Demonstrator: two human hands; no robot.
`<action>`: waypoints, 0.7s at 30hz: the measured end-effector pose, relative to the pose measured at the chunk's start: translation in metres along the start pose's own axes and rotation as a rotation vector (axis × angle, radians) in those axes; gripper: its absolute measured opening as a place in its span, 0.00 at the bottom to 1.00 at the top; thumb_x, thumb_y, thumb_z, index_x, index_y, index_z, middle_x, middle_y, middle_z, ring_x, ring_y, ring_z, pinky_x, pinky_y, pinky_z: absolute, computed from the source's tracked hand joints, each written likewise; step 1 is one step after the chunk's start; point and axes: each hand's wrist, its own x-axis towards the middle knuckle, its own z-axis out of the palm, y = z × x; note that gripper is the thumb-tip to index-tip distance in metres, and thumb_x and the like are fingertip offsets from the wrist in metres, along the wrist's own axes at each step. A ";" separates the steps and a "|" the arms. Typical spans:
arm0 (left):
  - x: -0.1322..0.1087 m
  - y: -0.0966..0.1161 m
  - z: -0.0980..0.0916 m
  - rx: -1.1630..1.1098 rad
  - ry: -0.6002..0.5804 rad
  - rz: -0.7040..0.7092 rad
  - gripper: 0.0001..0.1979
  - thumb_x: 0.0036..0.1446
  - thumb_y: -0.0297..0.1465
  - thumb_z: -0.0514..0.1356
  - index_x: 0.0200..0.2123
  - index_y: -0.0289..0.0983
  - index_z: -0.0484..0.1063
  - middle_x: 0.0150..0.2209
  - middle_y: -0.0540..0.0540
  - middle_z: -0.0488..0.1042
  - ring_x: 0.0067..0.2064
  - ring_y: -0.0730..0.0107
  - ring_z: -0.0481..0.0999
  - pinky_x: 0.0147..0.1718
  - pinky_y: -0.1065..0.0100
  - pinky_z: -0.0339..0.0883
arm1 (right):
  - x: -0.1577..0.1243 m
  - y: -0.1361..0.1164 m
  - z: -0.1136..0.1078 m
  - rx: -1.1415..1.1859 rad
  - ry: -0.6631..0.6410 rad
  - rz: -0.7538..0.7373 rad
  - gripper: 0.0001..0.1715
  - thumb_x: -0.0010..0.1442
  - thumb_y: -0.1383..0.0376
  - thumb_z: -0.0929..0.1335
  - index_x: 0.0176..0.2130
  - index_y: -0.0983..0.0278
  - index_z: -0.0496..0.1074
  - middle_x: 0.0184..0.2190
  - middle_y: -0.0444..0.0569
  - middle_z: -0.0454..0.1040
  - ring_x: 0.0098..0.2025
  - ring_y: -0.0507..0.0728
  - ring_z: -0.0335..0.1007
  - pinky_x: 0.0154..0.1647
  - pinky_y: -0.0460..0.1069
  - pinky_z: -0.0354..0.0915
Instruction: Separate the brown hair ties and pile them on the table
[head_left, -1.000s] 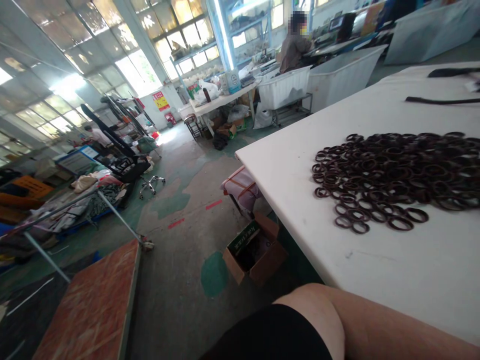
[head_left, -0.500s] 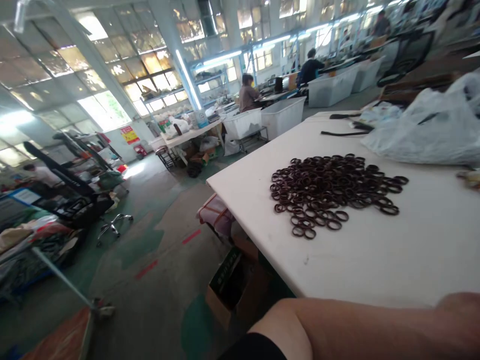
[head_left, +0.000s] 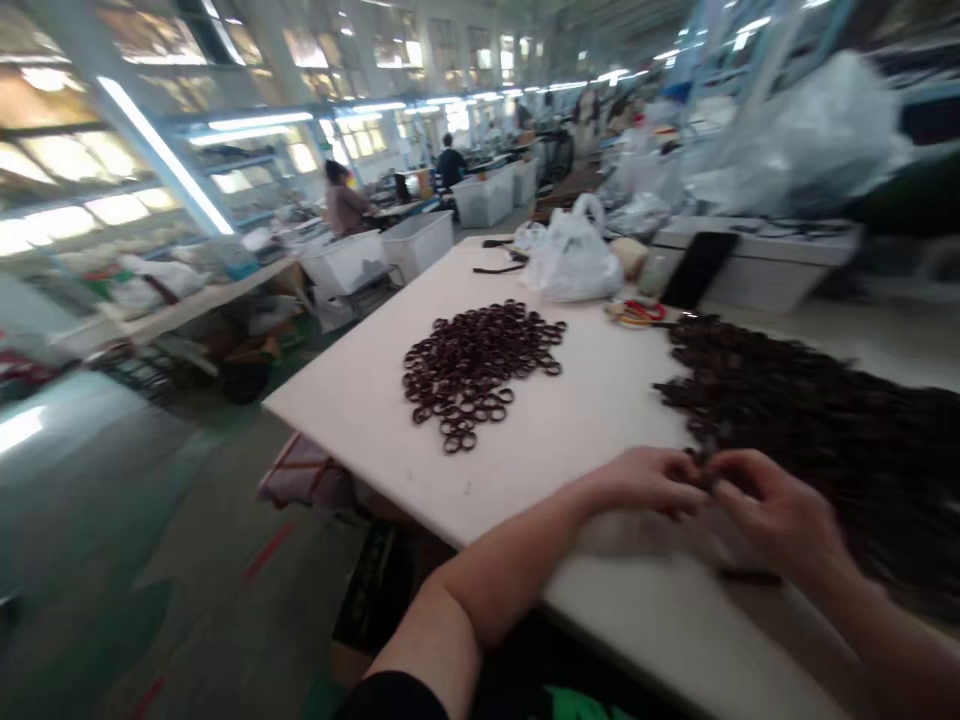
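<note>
Over the near part of the white table [head_left: 600, 395], my left hand [head_left: 651, 480] and my right hand [head_left: 776, 505] meet fingertip to fingertip. Both are closed in a pinch around something small and dark, too blurred and covered by the fingers to name. Just beyond and to the right of them spreads a large heap of dark brown strips [head_left: 817, 430]. To the left of my hands lies a pile of dark brown rings [head_left: 480, 350], with a few loose ones at its near side.
Scissors with red handles [head_left: 639, 310] lie beyond the strips, near a white plastic bag [head_left: 574, 260]. A white box [head_left: 780, 260] stands at the back right. Under the table's left edge is a cardboard box [head_left: 367, 585]. Two people sit at benches farther off, beside white bins [head_left: 420, 240].
The view has swung to the right, so both hands and the heap of strips now show. Earlier only my left forearm and part of that hand were visible. The rings look unmoved.
</note>
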 end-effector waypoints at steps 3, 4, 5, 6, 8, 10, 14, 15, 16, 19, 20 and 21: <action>-0.005 0.003 -0.015 0.152 0.256 0.033 0.04 0.51 0.26 0.61 0.29 0.36 0.66 0.20 0.55 0.68 0.19 0.78 0.68 0.20 0.75 0.64 | 0.003 -0.004 -0.007 0.106 -0.201 -0.024 0.14 0.56 0.54 0.67 0.41 0.58 0.70 0.34 0.51 0.76 0.34 0.58 0.73 0.37 0.53 0.70; -0.005 0.005 -0.024 0.217 0.392 0.053 0.04 0.52 0.26 0.60 0.29 0.36 0.66 0.20 0.55 0.69 0.19 0.78 0.67 0.20 0.76 0.63 | 0.005 -0.002 -0.010 0.093 -0.192 -0.033 0.15 0.57 0.55 0.67 0.43 0.60 0.70 0.35 0.50 0.76 0.35 0.57 0.73 0.39 0.52 0.70; -0.005 0.007 -0.035 0.281 0.554 0.068 0.04 0.52 0.27 0.61 0.29 0.36 0.66 0.20 0.54 0.69 0.18 0.78 0.67 0.20 0.75 0.63 | 0.008 0.001 -0.013 0.065 -0.160 -0.032 0.15 0.58 0.57 0.66 0.44 0.61 0.70 0.35 0.50 0.76 0.35 0.56 0.73 0.39 0.50 0.69; -0.006 0.009 -0.046 0.295 0.629 0.083 0.03 0.53 0.27 0.59 0.32 0.36 0.66 0.22 0.54 0.69 0.19 0.78 0.68 0.21 0.75 0.63 | 0.010 0.005 -0.017 0.020 -0.101 -0.021 0.14 0.59 0.58 0.65 0.43 0.62 0.71 0.35 0.49 0.76 0.35 0.55 0.72 0.39 0.50 0.69; -0.013 0.014 -0.068 0.389 0.929 0.131 0.12 0.55 0.29 0.59 0.43 0.36 0.65 0.25 0.54 0.72 0.21 0.77 0.70 0.23 0.75 0.65 | 0.012 0.012 -0.026 -0.096 0.022 -0.005 0.12 0.60 0.61 0.64 0.42 0.63 0.72 0.34 0.49 0.76 0.34 0.55 0.71 0.38 0.49 0.67; -0.023 0.017 -0.086 0.510 1.167 0.145 0.25 0.54 0.31 0.61 0.54 0.35 0.59 0.29 0.54 0.74 0.23 0.75 0.73 0.28 0.73 0.68 | 0.011 0.015 -0.034 -0.203 0.117 -0.015 0.11 0.60 0.63 0.64 0.39 0.64 0.73 0.33 0.49 0.76 0.33 0.55 0.71 0.38 0.49 0.66; -0.026 0.014 -0.100 0.573 1.226 0.203 0.29 0.55 0.31 0.60 0.59 0.34 0.55 0.33 0.53 0.75 0.23 0.76 0.73 0.29 0.73 0.69 | 0.009 0.011 -0.033 -0.325 0.127 -0.081 0.10 0.61 0.67 0.63 0.38 0.63 0.74 0.36 0.48 0.77 0.37 0.55 0.72 0.40 0.47 0.65; -0.023 0.013 -0.097 0.572 1.192 0.216 0.27 0.56 0.31 0.59 0.58 0.35 0.57 0.33 0.53 0.75 0.23 0.77 0.73 0.29 0.73 0.68 | 0.008 0.008 -0.029 -0.361 0.090 -0.083 0.10 0.61 0.67 0.63 0.38 0.63 0.74 0.36 0.48 0.77 0.37 0.55 0.72 0.39 0.47 0.64; -0.020 0.012 -0.092 0.572 1.147 0.222 0.26 0.56 0.30 0.59 0.57 0.35 0.58 0.33 0.53 0.75 0.23 0.77 0.73 0.29 0.74 0.68 | 0.007 0.004 -0.024 -0.409 0.045 -0.078 0.09 0.62 0.66 0.64 0.38 0.62 0.74 0.36 0.47 0.77 0.37 0.55 0.72 0.38 0.47 0.64; -0.018 0.015 -0.062 0.591 0.988 0.195 0.26 0.56 0.29 0.59 0.58 0.34 0.58 0.32 0.52 0.75 0.25 0.76 0.74 0.30 0.73 0.68 | -0.002 -0.008 -0.011 -0.581 -0.093 -0.073 0.11 0.60 0.59 0.67 0.40 0.61 0.74 0.36 0.48 0.76 0.37 0.57 0.72 0.34 0.48 0.62; -0.018 0.017 -0.052 0.611 0.943 0.172 0.26 0.56 0.28 0.59 0.58 0.34 0.59 0.32 0.52 0.75 0.26 0.75 0.74 0.32 0.73 0.68 | -0.006 -0.010 -0.008 -0.620 -0.116 -0.091 0.12 0.59 0.57 0.67 0.40 0.60 0.74 0.36 0.50 0.76 0.38 0.58 0.72 0.33 0.49 0.62; -0.019 0.019 -0.042 0.640 0.886 0.158 0.27 0.56 0.29 0.60 0.58 0.35 0.59 0.32 0.52 0.75 0.29 0.74 0.75 0.33 0.73 0.68 | -0.009 -0.008 -0.007 -0.631 -0.143 -0.117 0.13 0.60 0.56 0.66 0.40 0.59 0.74 0.36 0.51 0.76 0.37 0.59 0.72 0.32 0.50 0.61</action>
